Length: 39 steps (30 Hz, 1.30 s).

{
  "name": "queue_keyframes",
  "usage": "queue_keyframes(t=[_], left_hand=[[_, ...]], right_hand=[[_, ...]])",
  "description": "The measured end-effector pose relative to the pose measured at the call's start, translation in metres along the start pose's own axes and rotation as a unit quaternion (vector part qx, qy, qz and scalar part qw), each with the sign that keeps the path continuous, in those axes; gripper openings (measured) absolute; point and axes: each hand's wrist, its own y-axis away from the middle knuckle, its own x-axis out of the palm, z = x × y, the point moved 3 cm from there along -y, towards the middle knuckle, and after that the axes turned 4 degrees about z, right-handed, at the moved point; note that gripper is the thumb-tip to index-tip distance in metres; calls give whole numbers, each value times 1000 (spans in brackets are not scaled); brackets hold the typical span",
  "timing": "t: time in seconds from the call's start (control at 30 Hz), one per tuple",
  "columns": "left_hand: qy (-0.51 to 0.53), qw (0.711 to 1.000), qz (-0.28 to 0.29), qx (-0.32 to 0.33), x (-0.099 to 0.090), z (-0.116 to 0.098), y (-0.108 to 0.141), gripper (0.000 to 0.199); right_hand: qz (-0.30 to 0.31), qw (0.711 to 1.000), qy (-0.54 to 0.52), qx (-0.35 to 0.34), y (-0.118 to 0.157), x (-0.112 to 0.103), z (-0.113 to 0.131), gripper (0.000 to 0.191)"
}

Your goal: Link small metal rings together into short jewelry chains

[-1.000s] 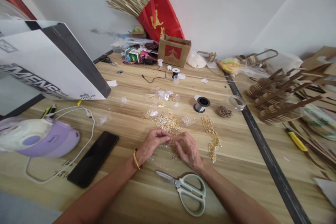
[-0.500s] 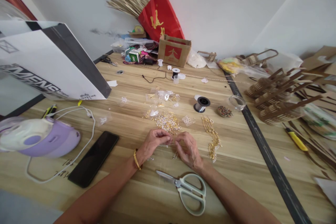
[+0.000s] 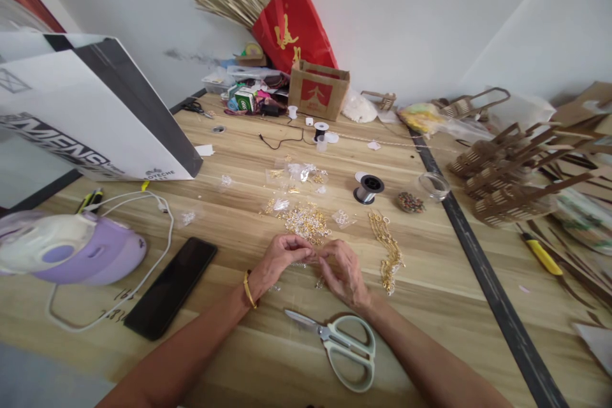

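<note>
My left hand (image 3: 283, 258), with a gold bracelet (image 3: 249, 289) at the wrist, is pinched at the fingertips. My right hand (image 3: 345, 271) faces it, thumb and forefinger pressed together, the fingertips nearly touching. What they hold is too small to make out. Just beyond them lies a pile of gold and silver beads (image 3: 306, 220). Gold chains (image 3: 389, 252) lie to the right of the pile. Scissors (image 3: 347, 347) with pale green handles rest on the wooden table (image 3: 239, 357) between my forearms, their blades pointing left.
Left are a black phone (image 3: 172, 287), a purple and white device (image 3: 95, 248) with a cable, and a large white bag (image 3: 95, 115). A wire spool (image 3: 368, 189) and a dish of colored beads (image 3: 410, 202) stand beyond my right hand. Woven baskets (image 3: 507, 172) are at the right.
</note>
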Motion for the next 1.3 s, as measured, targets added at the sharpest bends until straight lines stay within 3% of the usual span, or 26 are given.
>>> queue_keyframes(t=[1.07,1.3], left_hand=[[-20,1000,-6,-6,2,-3,3,17],[-19,999,27,15,3,-4,4,23]], right_hand=[[5,1000,14,5,1,0,-1,12],[16,1000,6,17,1,2,-2,12]])
